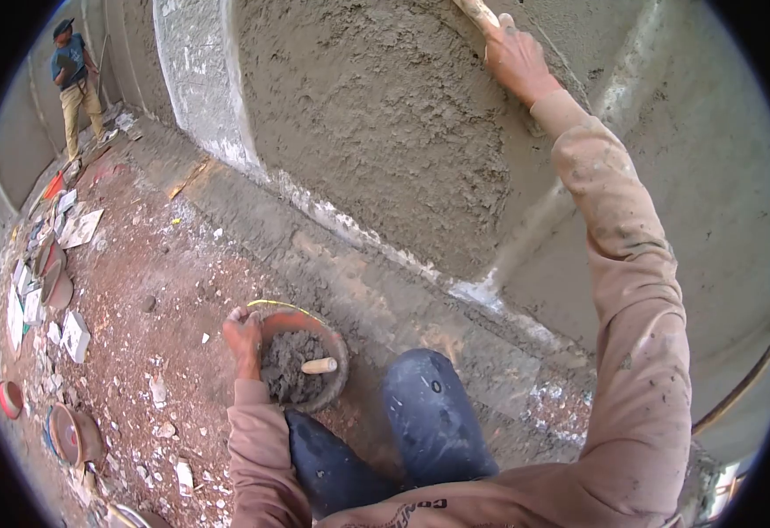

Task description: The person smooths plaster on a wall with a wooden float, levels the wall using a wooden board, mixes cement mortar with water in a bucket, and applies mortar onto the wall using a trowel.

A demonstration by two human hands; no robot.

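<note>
My left hand (242,334) is closed at the rim of a reddish bucket (336,387), by a thin yellow cord or handle (270,304). Grey mortar (288,361) fills much of this bucket, and a wooden handle (320,366) sticks out of it; whatever it belongs to is buried. High up at the wall, my right hand (518,62) grips a pale wooden piece (477,12) that runs out of the top of the view. Most of that tool is hidden, so its kind is unclear. Rough wet mortar (376,132) covers the wall panel beside it.
Smoother plaster (649,246) lies to the right, with a pale strip (200,70) on the left. Another person (72,75) stands at the far left. Rubble, broken tiles (75,336) and several buckets, one a reddish bucket (77,436), litter the dirt floor. My knee (433,405) is near the mortar bucket.
</note>
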